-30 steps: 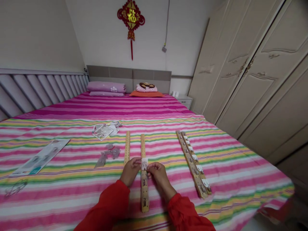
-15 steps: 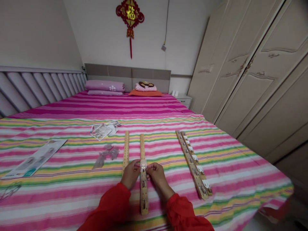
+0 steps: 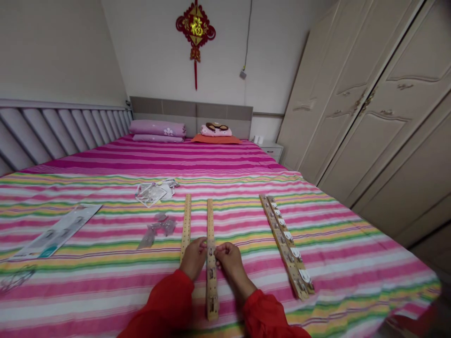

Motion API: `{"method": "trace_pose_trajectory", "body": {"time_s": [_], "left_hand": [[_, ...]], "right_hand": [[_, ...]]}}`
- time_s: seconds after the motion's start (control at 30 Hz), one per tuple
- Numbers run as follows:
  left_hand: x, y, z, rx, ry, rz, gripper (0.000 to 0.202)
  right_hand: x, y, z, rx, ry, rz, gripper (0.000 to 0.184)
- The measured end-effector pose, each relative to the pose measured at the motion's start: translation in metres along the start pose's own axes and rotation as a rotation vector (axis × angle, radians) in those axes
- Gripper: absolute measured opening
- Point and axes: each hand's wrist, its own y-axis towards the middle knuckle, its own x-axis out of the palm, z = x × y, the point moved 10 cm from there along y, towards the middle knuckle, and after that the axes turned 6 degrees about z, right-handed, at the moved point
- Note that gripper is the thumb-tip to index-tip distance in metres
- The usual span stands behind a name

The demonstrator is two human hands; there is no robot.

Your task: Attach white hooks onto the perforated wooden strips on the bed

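A narrow wooden strip (image 3: 212,291) with rows of holes lies lengthwise in front of me, with several small metal clips along its near half. At its left edge my left hand (image 3: 193,259) is closed, thumb and finger pinched. My right hand (image 3: 230,263) pinches at the right edge, level with a metal clip (image 3: 211,251) on the strip. What the fingertips hold is too small to make out. Beside my left hand lies a second perforated wooden strip (image 3: 186,220), partly covered by that hand.
Two wooden strips (image 3: 282,244) with metal clips lie at the right, one also bearing white round pieces. Left are small clear bags (image 3: 160,227), paper packets (image 3: 155,191), a long packaged card (image 3: 59,232) and thin wire-like pieces (image 3: 17,278). A striped sheet (image 3: 105,300) covers the bed.
The pale piece with a round mark between my fingers no longer shows over the strip; a metal clip is visible there. My hands stay at the strip, and the view has shifted slightly.
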Motion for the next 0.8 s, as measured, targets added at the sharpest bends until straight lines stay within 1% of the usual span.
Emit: {"method": "trace_pose_trajectory", "body": {"time_s": [0.07, 0.13, 0.2, 0.3, 0.4, 0.5, 0.67, 0.8], "left_hand": [[-0.003, -0.005, 0.013, 0.141, 0.111, 0.010, 0.037], [-0.003, -0.014, 0.026, 0.274, 0.288, 0.002, 0.042], [-0.002, -0.022, 0.031, 0.329, 0.498, -0.021, 0.045], [-0.001, -0.029, 0.032, 0.312, 0.750, -0.061, 0.048], [0.001, -0.032, 0.036, 0.309, 0.860, -0.106, 0.048], [0.003, -0.032, 0.040, 0.311, 0.910, -0.128, 0.046], [0.003, -0.030, 0.043, 0.300, 0.939, -0.142, 0.047], [0.006, -0.028, 0.042, 0.302, 0.967, -0.160, 0.046]], "right_hand": [[0.000, 0.001, 0.001, -0.006, -0.009, 0.004, 0.015], [0.000, 0.002, 0.002, -0.015, -0.012, 0.006, 0.014], [-0.001, 0.003, 0.004, -0.024, -0.013, 0.015, 0.014], [-0.001, 0.005, 0.006, -0.030, -0.031, 0.026, 0.014], [-0.001, 0.007, 0.008, -0.018, -0.067, 0.022, 0.015], [-0.001, 0.009, 0.011, -0.007, -0.095, 0.012, 0.016], [-0.007, 0.014, 0.013, -0.036, -0.111, 0.070, 0.024], [-0.007, 0.016, 0.012, -0.031, -0.098, 0.085, 0.026]]}}
